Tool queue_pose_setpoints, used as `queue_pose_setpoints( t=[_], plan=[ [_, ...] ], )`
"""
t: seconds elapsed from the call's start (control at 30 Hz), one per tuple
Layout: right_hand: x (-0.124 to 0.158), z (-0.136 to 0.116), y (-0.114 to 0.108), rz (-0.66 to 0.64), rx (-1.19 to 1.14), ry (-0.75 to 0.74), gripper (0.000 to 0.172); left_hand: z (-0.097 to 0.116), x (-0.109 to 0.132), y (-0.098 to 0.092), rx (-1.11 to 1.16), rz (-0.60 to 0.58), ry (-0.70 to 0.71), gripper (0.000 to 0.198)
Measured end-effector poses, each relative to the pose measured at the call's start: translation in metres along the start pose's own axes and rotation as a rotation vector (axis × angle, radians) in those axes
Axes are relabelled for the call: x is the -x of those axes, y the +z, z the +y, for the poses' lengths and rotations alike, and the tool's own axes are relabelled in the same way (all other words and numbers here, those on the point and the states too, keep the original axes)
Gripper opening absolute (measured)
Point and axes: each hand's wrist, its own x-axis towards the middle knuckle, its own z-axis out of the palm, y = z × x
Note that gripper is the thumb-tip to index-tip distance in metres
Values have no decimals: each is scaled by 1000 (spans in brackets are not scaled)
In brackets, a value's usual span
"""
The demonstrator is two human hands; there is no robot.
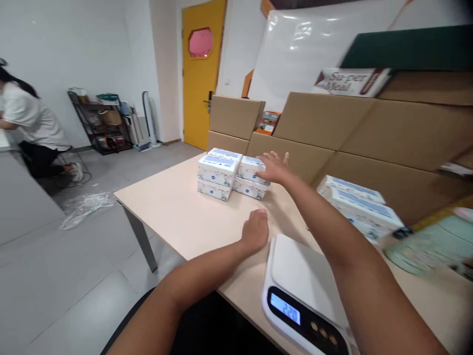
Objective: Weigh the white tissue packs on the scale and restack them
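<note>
My right hand (pixel 275 167) reaches over the table with its fingers spread, at the right edge of a stack of white, floral-printed tissue packs (pixel 249 170). Whether it touches the top pack I cannot tell for sure. Directly left of that stack, touching or nearly so, stands a second stack of tissue packs (pixel 218 172), also two high. My left hand (pixel 255 229) is closed with curled fingers, low over the table, and nothing shows in it. Just right of it lies a white digital scale (pixel 306 276); its bare platform is partly behind my right forearm, and its display is lit.
More tissue packs (pixel 362 204) and a pale green jar (pixel 432 241) stand on the table's right side. Cardboard boxes (pixel 295 118) line the far edge. At left are a seated person (pixel 33 118), a shelf (pixel 99 121) and clear plastic wrap (pixel 88 207) on the floor.
</note>
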Motion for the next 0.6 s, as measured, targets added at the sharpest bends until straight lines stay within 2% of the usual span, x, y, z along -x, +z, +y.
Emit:
queue_pose_setpoints(
  t=[0.17, 0.27, 0.33, 0.4, 0.47, 0.53, 0.6],
  plan=[
    [-52, 17, 33, -162, -64, 8, 117, 5, 7, -4, -27, -28, -2, 70],
    [-67, 33, 51, -252, -87, -27, 120, 1, 5, -3, 2, -28, 13, 72],
    [-68, 40, 56, -260, -74, -64, 120, -3, 2, -2, 48, -15, 25, 71],
    [-65, 45, 53, -246, -64, -87, 125, -9, -1, -1, 132, 25, 65, 65],
    [-58, 47, 44, -239, -61, -93, 131, -15, -6, -2, 242, 112, 135, 55],
    [-48, 48, 28, -232, -52, -89, 136, -21, -13, -5, 354, 237, 182, 44],
    [-30, 50, 7, -222, -53, -73, 139, -27, -21, -9, 443, 351, 157, 35]
  ],
)
